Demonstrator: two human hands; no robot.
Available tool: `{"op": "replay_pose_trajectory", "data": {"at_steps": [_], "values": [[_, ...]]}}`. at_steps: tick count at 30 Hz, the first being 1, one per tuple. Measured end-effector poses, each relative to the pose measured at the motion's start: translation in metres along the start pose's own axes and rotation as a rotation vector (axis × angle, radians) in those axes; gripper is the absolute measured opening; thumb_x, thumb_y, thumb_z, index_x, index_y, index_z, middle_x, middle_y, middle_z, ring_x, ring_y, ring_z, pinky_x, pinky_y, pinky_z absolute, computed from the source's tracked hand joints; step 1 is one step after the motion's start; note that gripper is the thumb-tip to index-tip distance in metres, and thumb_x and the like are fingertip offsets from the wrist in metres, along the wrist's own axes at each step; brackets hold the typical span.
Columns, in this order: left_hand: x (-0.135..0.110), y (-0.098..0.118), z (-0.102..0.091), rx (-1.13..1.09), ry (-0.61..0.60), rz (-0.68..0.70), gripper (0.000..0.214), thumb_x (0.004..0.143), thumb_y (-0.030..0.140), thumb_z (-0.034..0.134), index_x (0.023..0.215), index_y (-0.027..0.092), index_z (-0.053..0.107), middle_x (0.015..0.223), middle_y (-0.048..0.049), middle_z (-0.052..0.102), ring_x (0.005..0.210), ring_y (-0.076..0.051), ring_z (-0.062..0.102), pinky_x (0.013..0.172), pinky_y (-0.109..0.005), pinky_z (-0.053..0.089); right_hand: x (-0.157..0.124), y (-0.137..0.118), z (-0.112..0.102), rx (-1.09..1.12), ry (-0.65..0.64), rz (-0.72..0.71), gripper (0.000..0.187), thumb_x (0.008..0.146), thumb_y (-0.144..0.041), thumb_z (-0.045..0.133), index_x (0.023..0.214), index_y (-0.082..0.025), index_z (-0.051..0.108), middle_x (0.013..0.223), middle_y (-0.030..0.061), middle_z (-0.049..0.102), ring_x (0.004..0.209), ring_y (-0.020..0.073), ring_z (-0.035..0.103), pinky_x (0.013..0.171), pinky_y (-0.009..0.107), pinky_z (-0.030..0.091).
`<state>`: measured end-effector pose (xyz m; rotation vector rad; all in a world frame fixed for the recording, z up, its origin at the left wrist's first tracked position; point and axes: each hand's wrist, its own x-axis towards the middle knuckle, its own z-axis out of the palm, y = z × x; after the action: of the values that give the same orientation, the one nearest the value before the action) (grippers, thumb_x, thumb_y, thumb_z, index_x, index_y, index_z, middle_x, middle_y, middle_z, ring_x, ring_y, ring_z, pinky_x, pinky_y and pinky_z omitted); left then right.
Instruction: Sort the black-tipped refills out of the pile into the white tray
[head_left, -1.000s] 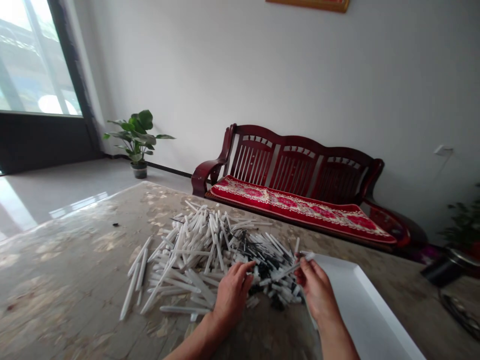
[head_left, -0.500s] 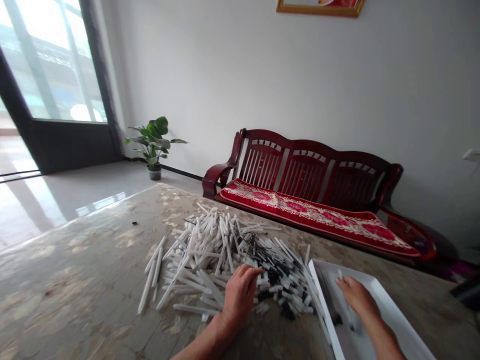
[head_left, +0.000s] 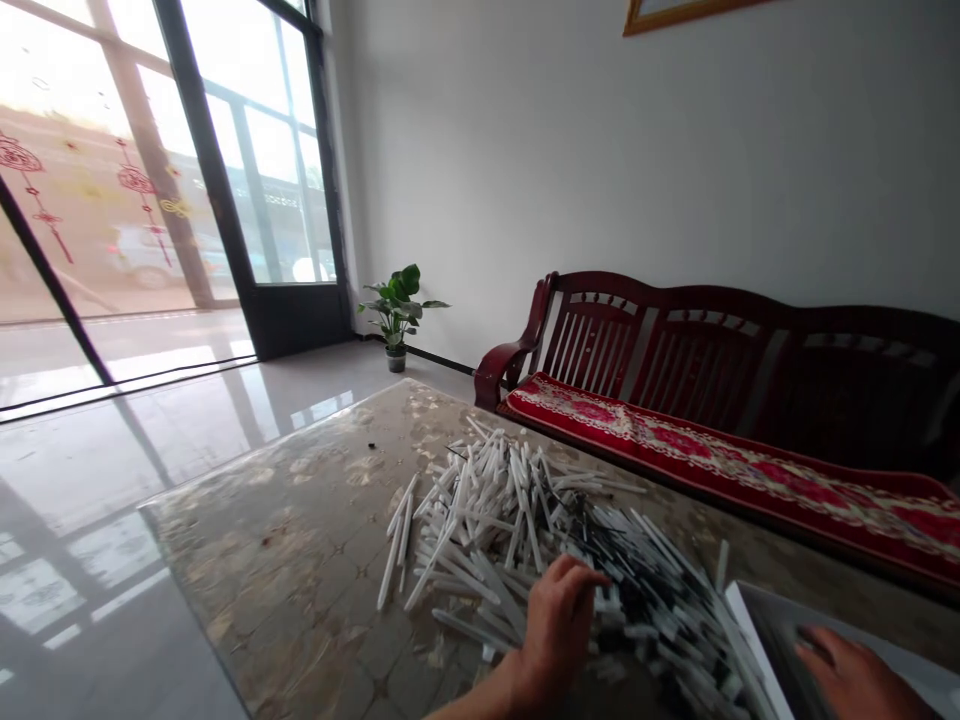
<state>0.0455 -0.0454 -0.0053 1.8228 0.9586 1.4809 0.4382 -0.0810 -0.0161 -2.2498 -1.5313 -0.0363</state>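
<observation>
The left hand (head_left: 559, 625) sits curled over a heap of white plastic rods with black ends (head_left: 517, 520), near the front edge of the worktop (head_left: 277, 540); whether it grips any, I can't tell. The right hand (head_left: 855, 680) lies open and apparently empty above a white tray (head_left: 757, 625) at the worktop's right.

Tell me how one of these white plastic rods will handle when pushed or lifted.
The white plastic rod looks stiff, lying dead straight. Slim and seemingly round, it would probably roll on the glossy tabletop. Probably light, it may snag others in the heap.
</observation>
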Motion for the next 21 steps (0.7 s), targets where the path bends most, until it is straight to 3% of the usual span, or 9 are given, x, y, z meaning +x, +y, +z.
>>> {"op": "replay_pose_trajectory", "data": {"at_steps": [4,6,10,14,21], "values": [[0.000,-0.003,0.002,-0.061,0.032,-0.068,0.026,0.094,0.019,0.050,0.093,0.022,0.075,0.085,-0.0050,0.068,0.077,-0.015,0.064,0.071,-0.024,0.050,-0.008,-0.093,-0.002,0.194,-0.135,-0.130,0.041,0.077,-0.049,0.047,0.100,-0.027,0.073,0.112,0.0121,0.075,0.103,0.0299,0.070,0.086,0.037,0.053],[0.002,-0.006,0.004,-0.116,0.082,-0.135,0.024,0.094,0.023,0.050,0.095,0.021,0.074,0.087,-0.0056,0.069,0.079,-0.016,0.064,0.073,-0.026,0.051,-0.019,-0.146,0.004,0.265,-0.201,-0.186,0.039,0.079,-0.042,0.049,0.106,-0.027,0.072,0.112,0.0090,0.075,0.094,0.0264,0.072,0.085,0.034,0.053],[0.008,-0.012,0.002,-0.261,0.242,-0.354,0.025,0.091,0.033,0.053,0.105,0.019,0.068,0.092,-0.0066,0.072,0.084,-0.019,0.066,0.075,-0.031,0.054,-0.036,-0.222,0.021,0.257,-0.200,-0.311,0.039,0.080,-0.025,0.051,0.115,-0.024,0.069,0.116,0.0067,0.072,0.105,0.0252,0.067,0.094,0.035,0.049],[0.017,-0.015,-0.005,-0.292,0.390,-0.457,0.028,0.088,0.038,0.054,0.104,0.019,0.064,0.097,-0.0085,0.071,0.089,-0.022,0.067,0.078,-0.035,0.054,-0.039,-0.255,0.029,0.146,-0.235,-0.342,0.041,0.083,-0.016,0.053,0.122,-0.019,0.065,0.123,0.0102,0.068,0.117,0.0253,0.062,0.099,0.033,0.044],[0.018,-0.020,-0.005,-0.231,0.462,-0.414,0.023,0.082,0.032,0.057,0.099,0.019,0.064,0.091,-0.0064,0.071,0.087,-0.022,0.067,0.081,-0.036,0.054,-0.035,-0.273,0.026,-0.067,-0.301,-0.335,0.031,0.088,-0.015,0.054,0.115,-0.022,0.068,0.117,0.0084,0.068,0.113,0.0247,0.062,0.091,0.029,0.045]]}}
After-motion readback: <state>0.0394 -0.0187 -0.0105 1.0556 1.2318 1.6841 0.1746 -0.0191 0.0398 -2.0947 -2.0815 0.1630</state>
